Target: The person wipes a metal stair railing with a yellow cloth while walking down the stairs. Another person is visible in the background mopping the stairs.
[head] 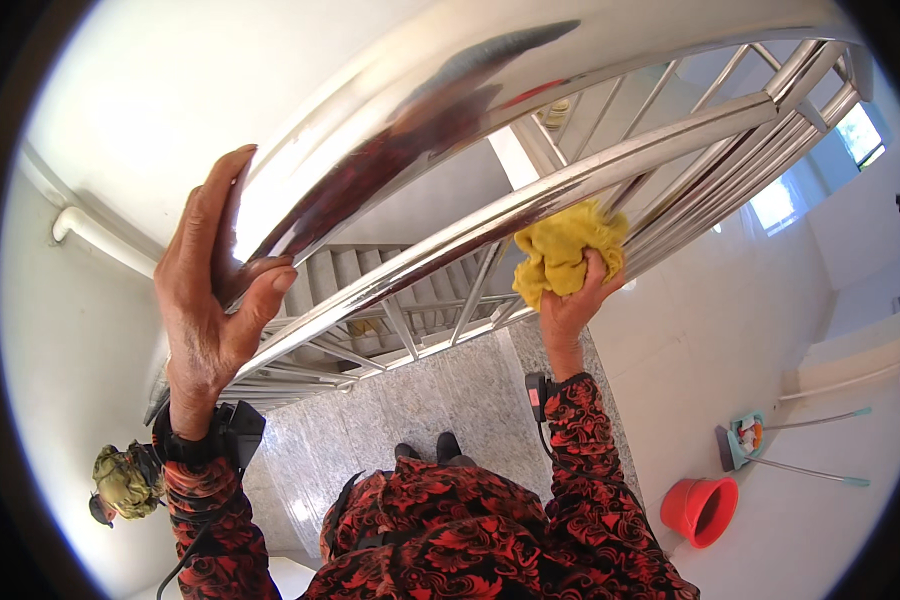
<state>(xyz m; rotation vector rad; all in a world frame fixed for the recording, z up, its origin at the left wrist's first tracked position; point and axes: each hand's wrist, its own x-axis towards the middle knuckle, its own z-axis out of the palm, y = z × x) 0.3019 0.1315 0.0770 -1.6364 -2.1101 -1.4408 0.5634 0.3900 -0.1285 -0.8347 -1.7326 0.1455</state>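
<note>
A wide polished metal handrail runs diagonally across the upper view. My left hand grips its near left end, fingers over the top and thumb underneath. Lower and to the right, my right hand holds a crumpled yellow cloth against the metal balusters, just under the lower rail. The rail's bars partly show behind the cloth. Both forearms wear red-and-black patterned sleeves, with a dark device strapped at the left wrist and another small one near the right wrist.
Stairs descend beyond the railing. A red bucket stands at the lower right, beside a dustpan and long handles. A white pipe runs along the left wall. At the lower left is a camouflage-patterned item.
</note>
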